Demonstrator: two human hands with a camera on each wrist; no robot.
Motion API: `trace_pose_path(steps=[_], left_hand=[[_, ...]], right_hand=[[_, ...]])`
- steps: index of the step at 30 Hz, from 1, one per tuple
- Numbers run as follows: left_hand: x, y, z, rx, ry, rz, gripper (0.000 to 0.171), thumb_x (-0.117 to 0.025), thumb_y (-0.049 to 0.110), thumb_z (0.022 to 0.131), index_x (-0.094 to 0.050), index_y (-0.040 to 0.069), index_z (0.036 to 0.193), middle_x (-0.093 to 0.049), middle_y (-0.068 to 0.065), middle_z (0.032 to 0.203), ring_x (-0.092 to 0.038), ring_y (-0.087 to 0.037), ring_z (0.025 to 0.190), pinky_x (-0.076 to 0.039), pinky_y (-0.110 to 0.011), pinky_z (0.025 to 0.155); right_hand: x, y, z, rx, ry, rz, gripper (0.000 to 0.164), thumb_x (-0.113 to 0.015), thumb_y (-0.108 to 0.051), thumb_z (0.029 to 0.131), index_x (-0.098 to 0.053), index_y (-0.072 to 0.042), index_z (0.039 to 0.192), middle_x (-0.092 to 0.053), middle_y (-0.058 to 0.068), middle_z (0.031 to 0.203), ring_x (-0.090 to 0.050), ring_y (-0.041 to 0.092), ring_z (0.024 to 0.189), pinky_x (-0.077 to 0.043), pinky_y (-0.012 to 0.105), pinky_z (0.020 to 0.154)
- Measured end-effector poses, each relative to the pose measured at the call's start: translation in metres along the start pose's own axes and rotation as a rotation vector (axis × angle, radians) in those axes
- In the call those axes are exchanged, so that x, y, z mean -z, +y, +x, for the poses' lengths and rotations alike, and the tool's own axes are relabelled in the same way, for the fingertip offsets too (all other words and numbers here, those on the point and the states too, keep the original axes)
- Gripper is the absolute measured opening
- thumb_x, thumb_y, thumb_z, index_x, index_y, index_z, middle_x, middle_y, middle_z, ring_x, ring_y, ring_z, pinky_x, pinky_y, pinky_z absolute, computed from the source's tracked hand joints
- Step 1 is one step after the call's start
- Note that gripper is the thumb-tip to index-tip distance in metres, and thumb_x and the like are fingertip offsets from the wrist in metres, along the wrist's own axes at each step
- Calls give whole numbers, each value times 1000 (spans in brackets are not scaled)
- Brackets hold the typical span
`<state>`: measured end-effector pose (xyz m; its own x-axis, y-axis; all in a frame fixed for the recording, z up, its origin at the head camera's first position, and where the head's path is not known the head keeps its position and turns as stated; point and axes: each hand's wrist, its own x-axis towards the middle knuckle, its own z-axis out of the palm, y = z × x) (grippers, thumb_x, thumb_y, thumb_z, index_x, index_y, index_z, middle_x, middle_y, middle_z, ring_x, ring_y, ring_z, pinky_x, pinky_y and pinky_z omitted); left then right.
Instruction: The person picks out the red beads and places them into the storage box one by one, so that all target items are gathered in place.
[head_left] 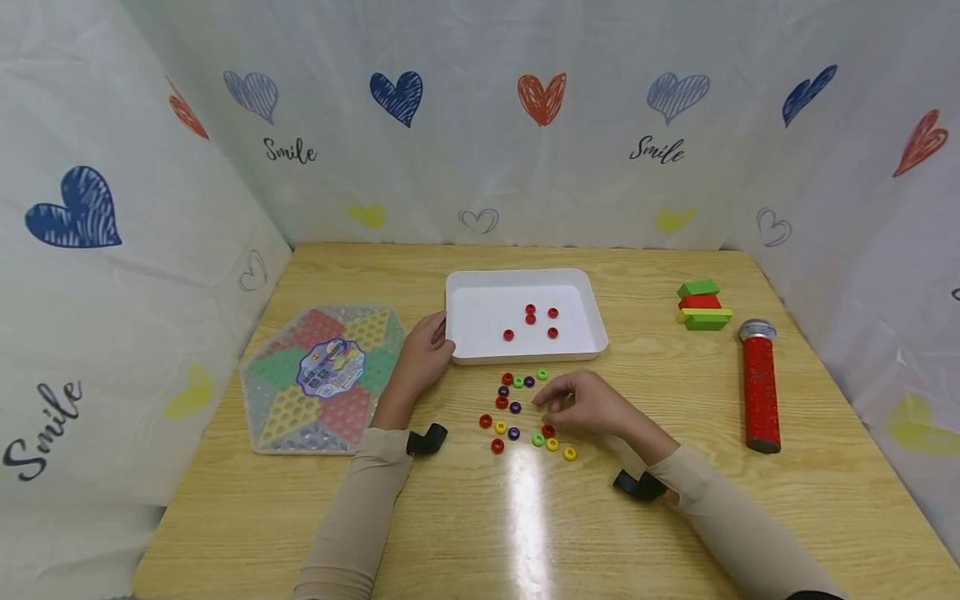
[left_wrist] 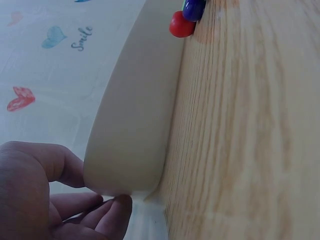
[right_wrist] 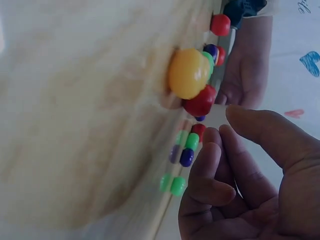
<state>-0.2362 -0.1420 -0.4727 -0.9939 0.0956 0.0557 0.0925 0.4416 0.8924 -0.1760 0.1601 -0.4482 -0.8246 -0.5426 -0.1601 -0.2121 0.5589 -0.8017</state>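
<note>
My left hand (head_left: 423,354) holds the white tray (head_left: 480,300) at its near left corner. In the left wrist view, thumb and fingers meet the outside of the tray's rounded corner. Several red ring beads (head_left: 530,319) lie inside the tray. In front of it, red, yellow, green and purple beads are scattered on the table. Over the right side of these beads hovers my right hand (head_left: 588,404), thumb and fingers bent loosely with a gap between them. Nothing shows in that gap in the right wrist view, where a yellow bead (right_wrist: 187,74) looms close by.
A hexagonal board (head_left: 322,379) with coloured, dimpled triangles lies left of the tray. To the right, green, red and yellow blocks (head_left: 703,307) are piled up. A red cylinder (head_left: 761,392) with a silver end lies near the table's right side. Printed curtains surround the wooden table (head_left: 450,533).
</note>
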Motion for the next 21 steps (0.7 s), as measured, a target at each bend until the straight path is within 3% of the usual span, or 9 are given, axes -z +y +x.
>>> trace_pose_path(steps=[7, 21], left_hand=[[0, 1, -1, -5, 4, -5, 60, -50, 12, 95, -41, 3, 154, -43, -13, 156, -46, -28, 144, -44, -39, 116], [1, 2, -1, -9, 4, -6, 61, -51, 9, 95, -40, -1, 153, -43, -16, 155, -46, -29, 144, -43, -38, 117]], right_hand=[[-7, 3, -8, -8, -29, 32, 19, -81, -10, 82, -79, -9, 101, -70, 0, 82, -63, 12, 73, -55, 24, 62], [-13, 9, -11, 78, -35, 26, 18, -77, -4, 83, -79, -6, 101, -74, 6, 93, -62, 7, 77, -56, 21, 66]])
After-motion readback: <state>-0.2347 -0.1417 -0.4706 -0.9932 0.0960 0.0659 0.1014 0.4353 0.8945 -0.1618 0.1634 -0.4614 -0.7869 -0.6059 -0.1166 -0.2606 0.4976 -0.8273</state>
